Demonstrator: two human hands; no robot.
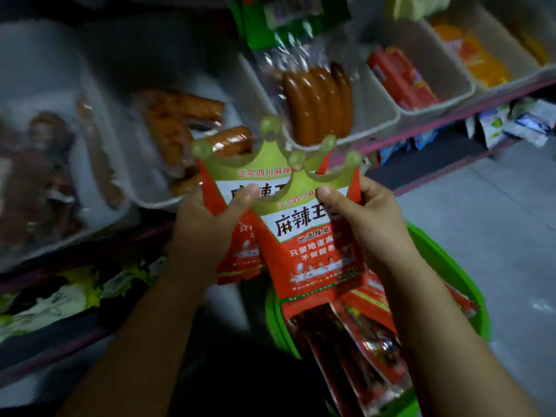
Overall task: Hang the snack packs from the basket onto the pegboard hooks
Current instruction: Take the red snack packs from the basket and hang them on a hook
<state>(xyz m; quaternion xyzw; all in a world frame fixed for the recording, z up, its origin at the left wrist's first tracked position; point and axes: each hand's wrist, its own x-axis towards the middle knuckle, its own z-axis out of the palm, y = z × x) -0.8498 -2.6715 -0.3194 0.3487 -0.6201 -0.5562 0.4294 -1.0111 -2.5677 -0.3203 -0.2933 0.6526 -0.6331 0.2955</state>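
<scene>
Two red snack packs with gold crown-shaped tops are held up in the middle of the view, overlapping. My left hand [210, 224] grips the rear pack [240, 176] by its left side, thumb on its white label. My right hand [370, 218] grips the front pack [307, 251] at its upper right, thumb near the crown. Below them stands the green basket [451, 266] with several more red packs [361, 341] inside. No pegboard hooks are visible.
White bins on a shelf behind hold packaged sausages [316, 100], red packs [400, 76] and orange packs [481, 58]. A green pack [288, 19] hangs at the top. A lower shelf on the left holds dark-and-yellow packets [60, 290]. Grey floor lies right.
</scene>
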